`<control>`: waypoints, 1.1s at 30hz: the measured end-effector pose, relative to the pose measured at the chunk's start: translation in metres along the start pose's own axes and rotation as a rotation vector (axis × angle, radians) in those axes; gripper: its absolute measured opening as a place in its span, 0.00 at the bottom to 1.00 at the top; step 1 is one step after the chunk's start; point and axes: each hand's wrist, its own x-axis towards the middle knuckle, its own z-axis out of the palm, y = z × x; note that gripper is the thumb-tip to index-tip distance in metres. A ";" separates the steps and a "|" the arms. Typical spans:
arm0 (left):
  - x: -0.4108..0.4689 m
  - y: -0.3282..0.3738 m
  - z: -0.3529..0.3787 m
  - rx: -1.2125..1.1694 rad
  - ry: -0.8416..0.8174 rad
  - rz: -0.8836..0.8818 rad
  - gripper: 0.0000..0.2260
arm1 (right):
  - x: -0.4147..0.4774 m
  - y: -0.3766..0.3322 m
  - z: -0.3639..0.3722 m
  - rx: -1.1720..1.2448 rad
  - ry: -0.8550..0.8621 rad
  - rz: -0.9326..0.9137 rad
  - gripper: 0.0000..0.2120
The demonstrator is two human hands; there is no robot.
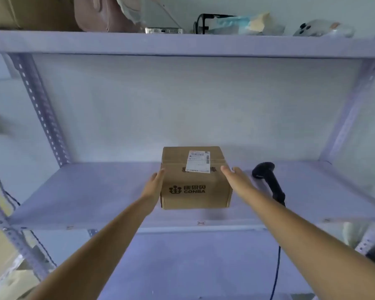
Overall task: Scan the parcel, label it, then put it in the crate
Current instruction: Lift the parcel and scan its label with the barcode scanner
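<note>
A brown cardboard parcel [195, 187] printed with "CONBA" stands on the middle shelf [91, 195], a white shipping label [198, 161] on its top. My left hand [155, 182] lies flat against the parcel's left side. My right hand [236, 178] is at its right top edge, fingers straight, touching or just off the box. A black handheld barcode scanner [268, 180] lies on the shelf just right of my right hand, its cable hanging over the front edge. No crate is in view.
The upper shelf [182, 43] holds a phone [164, 30], black glasses [204, 23], a pink bag [95, 14] and plastic-wrapped items. Perforated metal uprights [41, 109] frame the bay. A lower shelf [193, 267] is beneath, with cartons at the far left.
</note>
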 end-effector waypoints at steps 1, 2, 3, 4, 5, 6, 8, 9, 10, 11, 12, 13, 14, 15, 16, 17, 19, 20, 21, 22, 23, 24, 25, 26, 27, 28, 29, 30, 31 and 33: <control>0.001 -0.006 0.001 -0.063 -0.006 -0.022 0.26 | -0.001 0.004 0.005 0.026 0.003 0.019 0.33; 0.003 -0.011 0.002 -0.117 -0.019 -0.044 0.26 | 0.000 0.007 0.007 0.069 0.011 0.033 0.31; 0.005 -0.017 0.003 -0.137 -0.037 -0.047 0.25 | 0.001 0.012 0.012 0.105 0.003 0.050 0.29; 0.005 -0.022 0.003 -0.151 -0.050 -0.052 0.25 | -0.001 0.017 0.015 0.161 -0.007 0.071 0.28; 0.008 -0.027 0.002 -0.168 -0.057 -0.054 0.23 | 0.000 0.019 0.019 0.213 -0.010 0.085 0.27; 0.008 -0.028 0.002 -0.191 -0.067 -0.065 0.22 | -0.002 0.019 0.020 0.260 -0.004 0.092 0.25; 0.008 -0.031 0.000 -0.218 -0.099 -0.071 0.18 | -0.004 0.019 0.021 0.330 0.011 0.072 0.20; 0.008 -0.034 -0.001 -0.226 -0.119 -0.069 0.16 | -0.004 0.021 0.022 0.359 0.007 0.062 0.18; 0.007 -0.035 -0.002 -0.221 -0.132 -0.060 0.15 | -0.006 0.023 0.021 0.380 -0.004 0.058 0.16; 0.007 -0.036 -0.002 -0.232 -0.142 -0.049 0.15 | -0.007 0.025 0.020 0.401 -0.017 0.047 0.13; 0.007 -0.037 -0.003 -0.241 -0.155 -0.042 0.15 | -0.010 0.025 0.019 0.412 -0.030 0.034 0.11; 0.007 -0.039 -0.003 -0.255 -0.166 -0.037 0.17 | -0.011 0.026 0.018 0.428 -0.036 0.016 0.09; 0.007 -0.040 -0.004 -0.267 -0.179 -0.031 0.19 | -0.014 0.027 0.018 0.442 -0.038 0.001 0.08; 0.006 -0.042 -0.004 -0.289 -0.197 -0.021 0.23 | -0.016 0.028 0.018 0.459 -0.033 -0.016 0.08; 0.005 -0.042 -0.004 -0.315 -0.215 -0.014 0.28 | -0.019 0.029 0.019 0.468 -0.028 -0.026 0.08; 0.004 -0.044 -0.004 -0.341 -0.232 -0.014 0.33 | -0.021 0.030 0.020 0.485 -0.028 -0.041 0.08; 0.005 -0.046 -0.005 -0.368 -0.255 -0.021 0.40 | -0.026 0.032 0.021 0.512 -0.025 -0.065 0.10; 0.005 -0.047 -0.005 -0.374 -0.260 -0.017 0.41 | -0.028 0.033 0.021 0.521 -0.026 -0.076 0.10; 0.006 -0.049 -0.006 -0.381 -0.264 -0.008 0.42 | -0.030 0.035 0.021 0.534 -0.032 -0.092 0.10; 0.007 -0.049 -0.006 -0.384 -0.263 -0.002 0.41 | -0.032 0.036 0.021 0.548 -0.043 -0.111 0.10; 0.008 -0.051 -0.006 -0.389 -0.262 0.000 0.40 | -0.034 0.038 0.020 0.562 -0.052 -0.131 0.10; 0.009 -0.052 -0.007 -0.397 -0.259 -0.002 0.37 | -0.036 0.038 0.020 0.576 -0.056 -0.149 0.11; 0.011 -0.054 -0.007 -0.410 -0.255 -0.003 0.35 | -0.037 0.040 0.020 0.592 -0.059 -0.166 0.12; 0.012 -0.056 -0.006 -0.416 -0.247 0.000 0.33 | -0.038 0.041 0.020 0.606 -0.060 -0.180 0.13; 0.014 -0.060 -0.005 -0.419 -0.234 0.012 0.32 | -0.038 0.043 0.020 0.612 -0.065 -0.190 0.14; 0.014 -0.063 -0.004 -0.419 -0.215 0.025 0.31 | -0.038 0.045 0.019 0.609 -0.082 -0.191 0.16; 0.015 -0.067 -0.003 -0.423 -0.195 0.037 0.31 | -0.036 0.047 0.019 0.598 -0.111 -0.188 0.19; 0.015 -0.070 -0.002 -0.425 -0.179 0.048 0.31 | -0.034 0.049 0.017 0.585 -0.135 -0.190 0.22; 0.015 -0.072 -0.001 -0.425 -0.168 0.059 0.30 | -0.029 0.051 0.012 0.565 -0.123 -0.194 0.23; 0.014 -0.075 0.001 -0.417 -0.147 0.072 0.29 | -0.014 0.051 -0.007 0.516 0.087 -0.231 0.15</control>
